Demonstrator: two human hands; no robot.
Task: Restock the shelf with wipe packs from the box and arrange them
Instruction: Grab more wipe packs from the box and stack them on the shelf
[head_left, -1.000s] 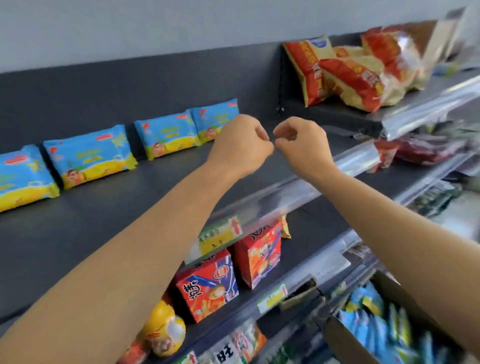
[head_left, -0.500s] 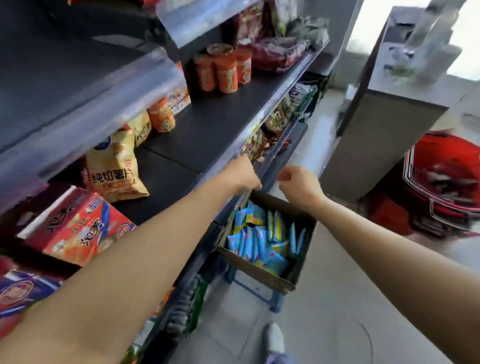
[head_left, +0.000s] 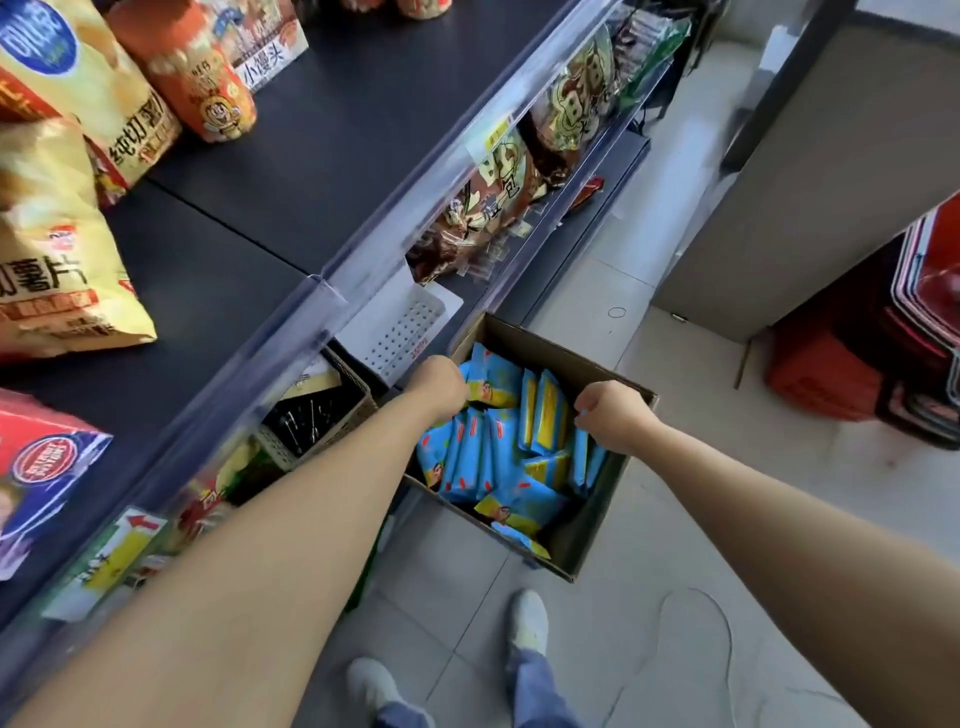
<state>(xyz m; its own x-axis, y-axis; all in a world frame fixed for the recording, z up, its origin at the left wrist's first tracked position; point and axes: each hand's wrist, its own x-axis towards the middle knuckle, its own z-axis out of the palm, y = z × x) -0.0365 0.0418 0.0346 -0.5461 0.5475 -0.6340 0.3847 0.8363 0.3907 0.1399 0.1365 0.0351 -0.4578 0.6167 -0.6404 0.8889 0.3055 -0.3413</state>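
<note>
An open cardboard box (head_left: 574, 354) stands on the floor beside the shelving, holding several blue and yellow wipe packs (head_left: 498, 457), most of them on edge. My left hand (head_left: 441, 384) reaches into the box's left side with its fingers curled down among the packs; they are hidden, so a grip cannot be made out. At the right side of the box, my right hand (head_left: 615, 415) has thumb and fingers pinched on the top edge of an upright pack (head_left: 582, 452).
A dark shelf (head_left: 291, 156) with snack bags and cups runs along the left. A woven basket (head_left: 322, 415) sits under it next to the box. A grey counter (head_left: 805, 182) and red baskets (head_left: 883, 364) stand right. My shoes (head_left: 527, 618) and a thin cable (head_left: 727, 649) are on the tiled floor.
The view has swung from the upper shelf with its row of packs down to the box. Both hands dropped from above the box into it and now touch the packs.
</note>
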